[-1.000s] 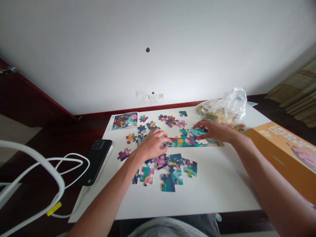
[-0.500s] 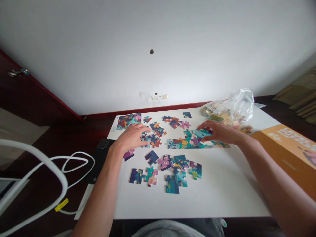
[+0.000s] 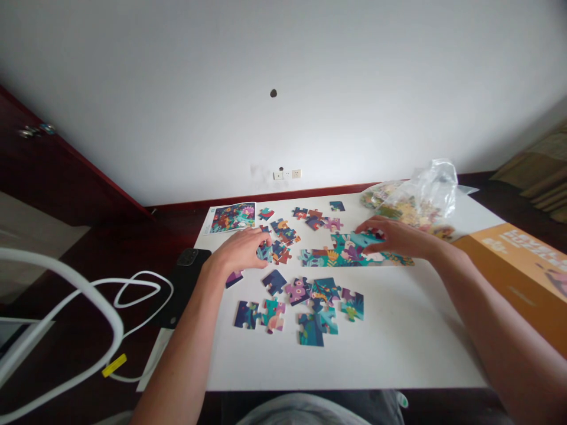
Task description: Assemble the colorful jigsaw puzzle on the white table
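Note:
Loose colourful puzzle pieces (image 3: 305,295) lie scattered on a white table (image 3: 398,342). A joined strip of teal pieces (image 3: 341,254) lies at the middle right. My left hand (image 3: 241,251) rests on the table with its fingers curled on a loose piece (image 3: 266,252) in the left cluster. My right hand (image 3: 392,236) lies on the right end of the joined strip, fingers bent down and pressing on it.
A reference picture card (image 3: 233,217) lies at the table's far left corner. A black phone (image 3: 183,286) sits at the left edge, white cables (image 3: 133,295) beside it. A clear bag of pieces (image 3: 411,203) stands far right, an orange box (image 3: 518,271) on the right.
My left hand moved from the joined strip's left end out to the left cluster of loose pieces and closed its fingers on one there. My right hand stayed on the strip.

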The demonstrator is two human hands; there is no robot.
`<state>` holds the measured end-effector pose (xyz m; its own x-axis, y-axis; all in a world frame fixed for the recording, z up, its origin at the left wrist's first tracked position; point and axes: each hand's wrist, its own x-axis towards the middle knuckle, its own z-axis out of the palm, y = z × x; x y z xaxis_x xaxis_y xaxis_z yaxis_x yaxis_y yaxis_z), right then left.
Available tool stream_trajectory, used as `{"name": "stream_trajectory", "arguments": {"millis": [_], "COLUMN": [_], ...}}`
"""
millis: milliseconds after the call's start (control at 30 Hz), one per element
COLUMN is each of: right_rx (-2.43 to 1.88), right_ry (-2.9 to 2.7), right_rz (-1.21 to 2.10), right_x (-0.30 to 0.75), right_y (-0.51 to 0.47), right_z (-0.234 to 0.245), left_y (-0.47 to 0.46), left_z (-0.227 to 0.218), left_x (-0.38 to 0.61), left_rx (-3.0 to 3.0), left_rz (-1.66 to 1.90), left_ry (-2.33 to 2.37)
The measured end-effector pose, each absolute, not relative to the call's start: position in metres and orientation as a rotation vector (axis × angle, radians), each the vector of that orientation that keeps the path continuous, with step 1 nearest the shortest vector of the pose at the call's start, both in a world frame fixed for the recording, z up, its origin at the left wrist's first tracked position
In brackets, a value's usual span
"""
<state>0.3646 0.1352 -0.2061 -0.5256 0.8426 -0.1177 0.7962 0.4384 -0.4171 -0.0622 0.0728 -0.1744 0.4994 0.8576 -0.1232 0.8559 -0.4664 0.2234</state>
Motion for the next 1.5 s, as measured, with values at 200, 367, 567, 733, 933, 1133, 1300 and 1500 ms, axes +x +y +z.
{"name": "stream_trajectory", "arguments": {"millis": [200, 367, 567, 733, 933, 1133, 1300, 1500], "right_rx": [-1.467, -1.457, -1.473, -1.455, -1.459, -1.478, -1.454, -1.457], "right_ry": [-2.559, -2.562, -2.558, -2.563, -2.569, -2.563, -2.565, -2.571], "right_rz": [0.671, 0.665, 0.68, 0.66, 0.672, 0.671, 0.661, 0.658], "right_x": [0.367, 0.368, 0.367, 0.368, 0.367, 0.366, 0.366, 0.367], "right_y": [0.136, 0.137, 0.136, 0.136, 0.136, 0.135, 0.135, 0.135], "right_z": [-0.209, -0.211, -0.209, -0.21, -0.209, -0.207, -0.207, -0.208], "left_y": [0.067, 0.065, 0.069, 0.069, 0.064, 0.063, 0.064, 0.064], "left_z": [-0.175, -0.189, -0.188, -0.185, -0.191, -0.193, -0.193, -0.19], "left_x": [-0.032, -0.009, -0.024, -0.026, -0.007, -0.007, -0.01, -0.007], "left_rx": [2.413, 2.373, 2.433, 2.466, 2.517, 2.499, 2.466, 2.478], "left_rz": [0.359, 0.342, 0.17, 0.131, 0.207, 0.155, 0.155, 0.192], "left_ry": [1.251, 1.113, 1.268, 1.305, 1.236, 1.282, 1.293, 1.231]}}
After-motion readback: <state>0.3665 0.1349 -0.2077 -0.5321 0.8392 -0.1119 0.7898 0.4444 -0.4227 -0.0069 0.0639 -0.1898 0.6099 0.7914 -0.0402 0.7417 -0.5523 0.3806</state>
